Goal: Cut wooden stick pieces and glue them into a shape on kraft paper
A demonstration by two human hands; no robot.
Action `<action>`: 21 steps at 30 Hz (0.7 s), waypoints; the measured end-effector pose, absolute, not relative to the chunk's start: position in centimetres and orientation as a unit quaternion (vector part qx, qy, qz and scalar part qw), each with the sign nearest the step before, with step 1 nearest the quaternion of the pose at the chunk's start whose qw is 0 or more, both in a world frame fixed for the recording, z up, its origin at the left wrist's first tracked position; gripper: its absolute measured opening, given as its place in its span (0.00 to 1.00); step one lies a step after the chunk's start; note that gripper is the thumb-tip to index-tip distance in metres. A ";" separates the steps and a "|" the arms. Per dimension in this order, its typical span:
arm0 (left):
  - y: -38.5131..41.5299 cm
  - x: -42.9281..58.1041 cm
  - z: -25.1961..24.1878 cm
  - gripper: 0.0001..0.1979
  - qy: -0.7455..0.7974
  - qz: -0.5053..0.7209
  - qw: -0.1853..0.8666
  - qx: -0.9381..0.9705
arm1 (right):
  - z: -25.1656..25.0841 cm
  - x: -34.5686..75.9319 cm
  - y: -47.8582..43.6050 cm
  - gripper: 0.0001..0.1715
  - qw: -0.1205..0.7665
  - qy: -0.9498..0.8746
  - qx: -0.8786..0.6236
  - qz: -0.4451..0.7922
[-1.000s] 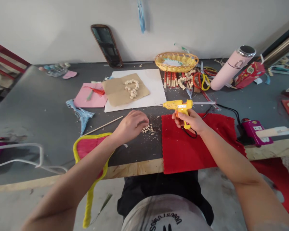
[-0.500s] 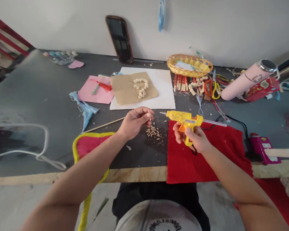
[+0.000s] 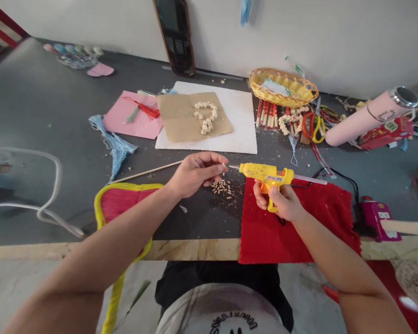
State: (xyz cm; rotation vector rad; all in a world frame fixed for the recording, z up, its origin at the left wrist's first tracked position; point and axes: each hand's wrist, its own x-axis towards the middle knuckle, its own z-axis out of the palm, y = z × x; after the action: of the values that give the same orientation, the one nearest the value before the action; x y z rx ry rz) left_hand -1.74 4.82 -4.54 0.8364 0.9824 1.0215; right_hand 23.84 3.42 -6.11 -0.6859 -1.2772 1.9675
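Observation:
My right hand (image 3: 280,199) grips a yellow hot glue gun (image 3: 261,171) by its handle, its nozzle pointing left. A clear glue stick (image 3: 310,179) sticks out of the gun's back end. Between thumb and forefinger, my left hand (image 3: 200,174) pinches a small wooden piece (image 3: 225,167), right at the nozzle's tip. Below lies a pile of similar short wooden pieces (image 3: 222,188) on the grey tabletop. Beyond the hands, a curved shape made of such pieces (image 3: 206,117) rests on brown paper (image 3: 177,123), which overlaps a white board (image 3: 242,120).
A red cloth (image 3: 264,236) lies under my right hand. At the back right are a wicker basket (image 3: 284,97), scissors (image 3: 318,130) and a pink flask (image 3: 365,113). A phone (image 3: 176,37) leans on the wall. A purple power socket (image 3: 383,218) sits right; a blue tassel (image 3: 116,150) lies left.
The wooden piece in my left hand and the glue gun's nozzle have come together, closing the small gap between them. The camera view has shifted slightly.

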 end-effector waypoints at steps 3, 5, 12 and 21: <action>4.7 -1.5 -4.5 0.14 0.439 0.453 0.679 0.375 | -6.2 24.0 3.3 0.19 0.326 -0.516 -0.272 0.744; 4.6 -1.4 -4.4 0.14 0.437 0.451 0.679 0.379 | -6.1 24.0 3.2 0.20 0.320 -0.528 -0.282 0.734; 4.4 -1.1 -4.1 0.14 0.423 0.458 0.685 0.377 | -5.4 23.7 3.1 0.20 0.326 -0.538 -0.290 0.722; 4.5 -1.0 -4.2 0.15 0.404 0.473 0.680 0.387 | -5.2 23.6 3.0 0.23 0.321 -0.547 -0.312 0.707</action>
State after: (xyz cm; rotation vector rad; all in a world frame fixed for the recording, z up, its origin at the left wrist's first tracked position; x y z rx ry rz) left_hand -0.99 4.46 -4.24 0.8688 0.9076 1.0621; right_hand 23.61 3.00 -5.18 -0.8195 -1.4375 1.8585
